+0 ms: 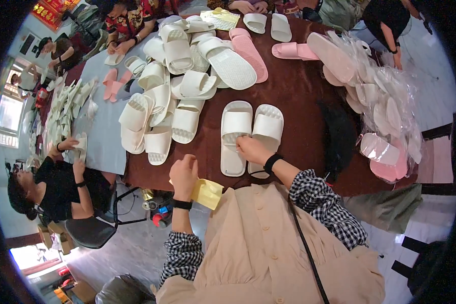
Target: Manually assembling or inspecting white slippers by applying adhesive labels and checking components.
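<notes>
A pair of white slippers stands side by side on the brown tablecloth in front of me: a left slipper (232, 163) and a right slipper (266, 121). My right hand (254, 150) is closed, its fingertips down at the left slipper's insole, just below the strap. What those fingers hold, if anything, is hidden. My left hand (185, 175) is raised at the table's near edge with its fingers curled. A yellow paper sheet (207, 194) sticks out from its palm side, apart from the slippers.
A heap of white slippers (180, 96) lies to the left, with a pink slipper (251, 55) at its back. Slippers in clear plastic (385, 109) line the right side. A yellow sheet (220, 19) lies at the far edge. A co-worker (61, 182) sits left; others work farther back.
</notes>
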A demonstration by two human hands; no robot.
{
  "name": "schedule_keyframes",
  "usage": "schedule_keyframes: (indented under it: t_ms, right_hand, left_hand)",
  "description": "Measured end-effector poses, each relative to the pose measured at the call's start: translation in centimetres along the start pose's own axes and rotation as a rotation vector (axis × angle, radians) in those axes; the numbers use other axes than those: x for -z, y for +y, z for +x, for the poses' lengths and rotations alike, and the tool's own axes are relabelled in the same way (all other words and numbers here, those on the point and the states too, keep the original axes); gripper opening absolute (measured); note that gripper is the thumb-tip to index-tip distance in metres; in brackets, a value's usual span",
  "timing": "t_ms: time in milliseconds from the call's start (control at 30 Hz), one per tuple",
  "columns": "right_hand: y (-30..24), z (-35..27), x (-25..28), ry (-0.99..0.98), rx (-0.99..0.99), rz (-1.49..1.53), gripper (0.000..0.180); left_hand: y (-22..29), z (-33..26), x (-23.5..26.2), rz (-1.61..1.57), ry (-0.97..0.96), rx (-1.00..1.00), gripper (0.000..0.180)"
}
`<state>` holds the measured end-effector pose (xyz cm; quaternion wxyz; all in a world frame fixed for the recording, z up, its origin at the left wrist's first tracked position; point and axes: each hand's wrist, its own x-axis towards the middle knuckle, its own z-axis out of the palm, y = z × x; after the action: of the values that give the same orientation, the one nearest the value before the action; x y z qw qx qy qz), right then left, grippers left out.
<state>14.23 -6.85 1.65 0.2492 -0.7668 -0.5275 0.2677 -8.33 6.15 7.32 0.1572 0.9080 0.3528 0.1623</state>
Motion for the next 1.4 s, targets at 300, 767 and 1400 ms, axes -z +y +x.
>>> schedule_keyframes:
  t_ms: [300,767,1400]
  right_hand:
    - [-0.5,1.3,-0.2,-0.023,0.065,-0.265,0.013]
    - [-0.5,1.8,-0.4,-0.027,0.065,-0.321,0.012]
    - [0.4,2.1,-1.5,0.021,-0.096,-0.189,0.016]
  left_hand:
    - [2.2,-0.7,-5.1,0.038,-0.209,-0.416,0.055]
    - [3.4,-0.6,-8.0,0.113,-0.322,-0.421,0.07]
    - [3.9,-0.4,-8.0,0.204,-0.344,-0.434,0.061]
